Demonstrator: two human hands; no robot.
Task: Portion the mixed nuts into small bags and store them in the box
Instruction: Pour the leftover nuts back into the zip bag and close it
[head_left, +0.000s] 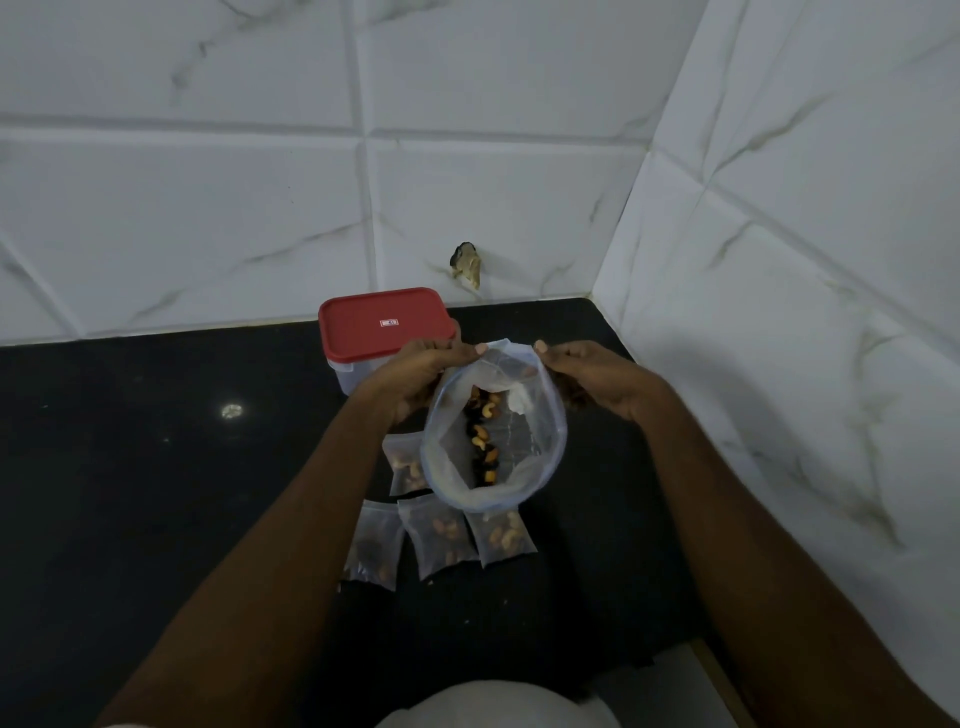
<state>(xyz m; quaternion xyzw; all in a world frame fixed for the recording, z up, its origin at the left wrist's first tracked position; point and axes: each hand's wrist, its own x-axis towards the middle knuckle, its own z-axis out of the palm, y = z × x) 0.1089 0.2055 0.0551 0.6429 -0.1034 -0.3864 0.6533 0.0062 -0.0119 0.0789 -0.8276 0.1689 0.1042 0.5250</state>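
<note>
The big bag half-covers one small bag; the lid label is unreadable.

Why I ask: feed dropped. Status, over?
Left hand, right hand pinching big bag rim. Mixed nuts inside. Four filled small bags on counter. Box lid on.

Black countertop under and around the fingers; white marble-look tiled wall beyond the fingers and to their right; chipped hole in tile beyond fingers; light glint on counter left of them; white cloth at bottom edge
</note>
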